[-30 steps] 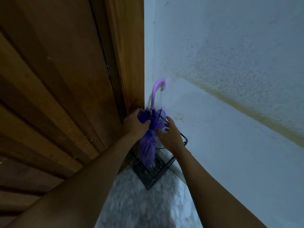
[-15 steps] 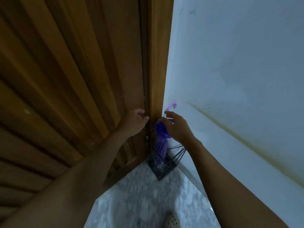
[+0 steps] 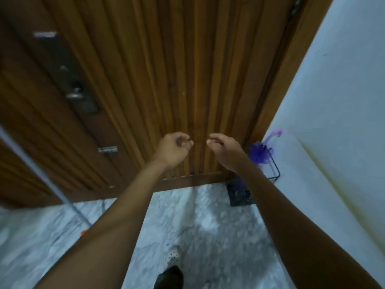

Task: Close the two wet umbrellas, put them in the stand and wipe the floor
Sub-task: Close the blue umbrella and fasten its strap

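A closed purple umbrella with a pink hooked handle stands in the black wire stand in the corner between the wooden door and the pale wall. My right forearm hides the umbrella's lower part. My left hand and my right hand hang in the air in front of the door, apart from the umbrella. Both have loosely curled fingers and hold nothing. No second umbrella is in view.
A ribbed wooden door with a metal lock and a bolt fills the far side. The floor is grey marble. A thin pole slants at the left. My foot shows at the bottom.
Both hands have let go of the purple umbrella and drawn back to the left of the stand. The view has swung left, so the stand now sits at the right.
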Action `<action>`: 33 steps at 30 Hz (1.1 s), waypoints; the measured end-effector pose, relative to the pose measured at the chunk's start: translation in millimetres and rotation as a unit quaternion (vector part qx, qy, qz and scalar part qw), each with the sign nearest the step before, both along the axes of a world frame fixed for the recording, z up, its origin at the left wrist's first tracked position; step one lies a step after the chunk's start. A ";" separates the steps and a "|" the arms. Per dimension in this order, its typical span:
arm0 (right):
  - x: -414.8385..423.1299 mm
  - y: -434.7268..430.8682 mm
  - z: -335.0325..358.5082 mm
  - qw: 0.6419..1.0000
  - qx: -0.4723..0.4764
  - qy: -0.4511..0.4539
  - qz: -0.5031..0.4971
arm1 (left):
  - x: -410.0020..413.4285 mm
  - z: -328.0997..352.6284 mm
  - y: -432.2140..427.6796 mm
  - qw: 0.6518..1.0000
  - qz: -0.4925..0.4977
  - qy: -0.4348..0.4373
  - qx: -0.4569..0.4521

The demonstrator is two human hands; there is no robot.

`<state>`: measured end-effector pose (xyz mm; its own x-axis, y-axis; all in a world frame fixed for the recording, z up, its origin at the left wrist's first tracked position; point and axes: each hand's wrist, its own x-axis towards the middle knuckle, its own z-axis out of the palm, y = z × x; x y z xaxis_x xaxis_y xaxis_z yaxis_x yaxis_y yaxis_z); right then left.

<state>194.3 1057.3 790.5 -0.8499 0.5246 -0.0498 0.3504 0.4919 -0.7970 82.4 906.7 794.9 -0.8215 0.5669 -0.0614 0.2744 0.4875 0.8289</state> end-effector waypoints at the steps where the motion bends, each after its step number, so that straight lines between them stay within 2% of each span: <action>1: 2.7 -16.5 2.7 1.000 -0.012 0.002 0.025 | 13.6 3.4 -23.4 1.000 0.023 -0.005 0.004; 4: 11.5 -72.0 8.2 0.994 -0.009 0.007 0.107 | 51.5 13.3 -97.7 0.996 0.086 -0.003 -0.023; 8: 12.5 -165.2 14.6 0.975 0.057 -0.008 0.216 | 95.0 21.4 -203.1 0.978 0.200 0.022 -0.059; 13: 20.9 -298.4 24.6 0.931 0.072 -0.006 0.358 | 150.3 24.9 -346.9 0.939 0.329 0.046 -0.089; 22: 89.3 -589.7 7.3 0.842 0.046 0.001 0.537 | 295.0 11.5 -625.4 0.861 0.505 -0.004 -0.053; 27: 147.9 -739.1 -14.1 0.779 0.027 -0.020 0.626 | 385.9 3.6 -751.3 0.791 0.610 -0.026 -0.018; 33: 208.2 -868.9 -34.0 0.691 0.010 -0.053 0.720 | 478.4 -11.3 -839.1 0.698 0.714 -0.045 0.014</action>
<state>402.5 188.4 756.5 -0.4832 -0.8614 -0.1568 -0.4588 0.4016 -0.7926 560.8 67.6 783.5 -0.5435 -0.8250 -0.1546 -0.5288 0.1935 0.8264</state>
